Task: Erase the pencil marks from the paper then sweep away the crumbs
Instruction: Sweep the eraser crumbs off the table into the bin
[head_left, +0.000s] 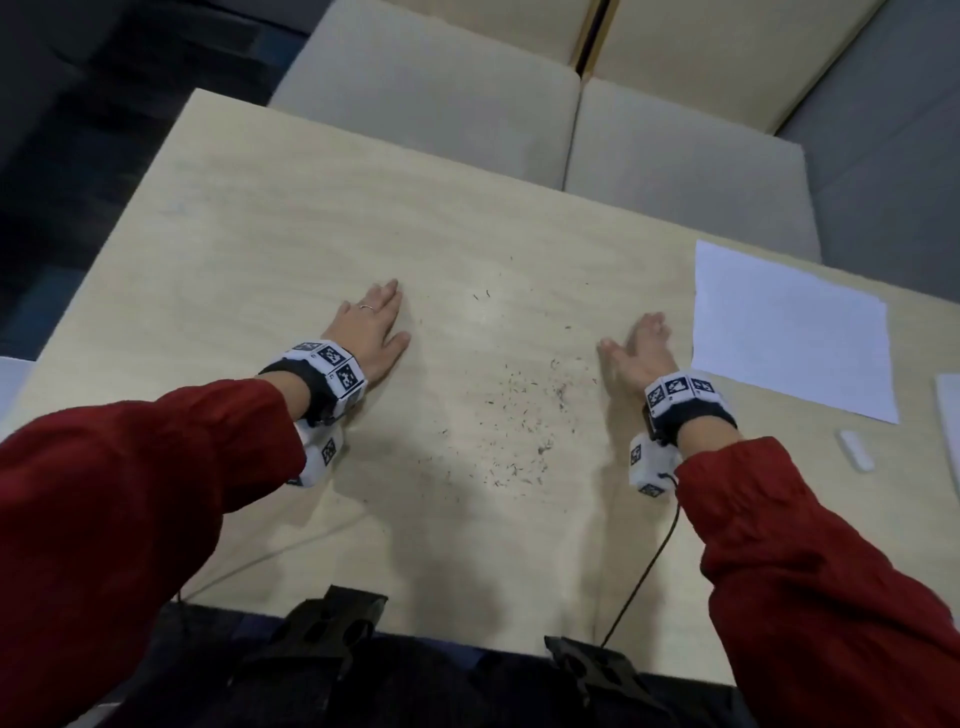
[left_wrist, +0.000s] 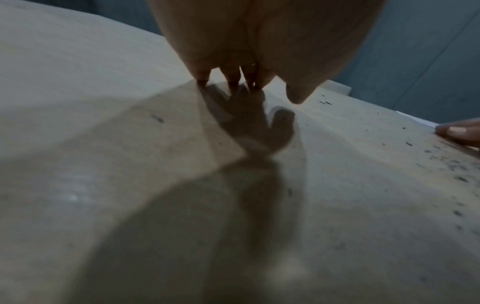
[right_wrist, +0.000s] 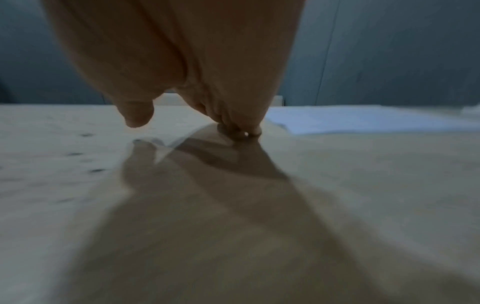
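Note:
Dark eraser crumbs (head_left: 519, 410) lie scattered over the middle of the light wooden table (head_left: 249, 244), between my two hands. My left hand (head_left: 371, 325) lies flat with straight fingers, left of the crumbs, fingertips (left_wrist: 233, 82) touching the wood. My right hand (head_left: 641, 345) stands on its outer edge to the right of the crumbs, fingers straight and together, fingertips (right_wrist: 239, 129) on the table. Both hold nothing. The white paper (head_left: 789, 327) lies at the right, beyond my right hand, seen again as paper (right_wrist: 363, 121). A white eraser (head_left: 854, 451) lies near the paper's front corner.
Beige cushioned seats (head_left: 519, 104) stand beyond the table's far edge. A white object (head_left: 950, 426) is cut off at the right edge. A cable (head_left: 649, 566) runs from my right wrist over the front edge. Crumbs (left_wrist: 454, 174) reach toward my right hand's fingertip (left_wrist: 457, 130).

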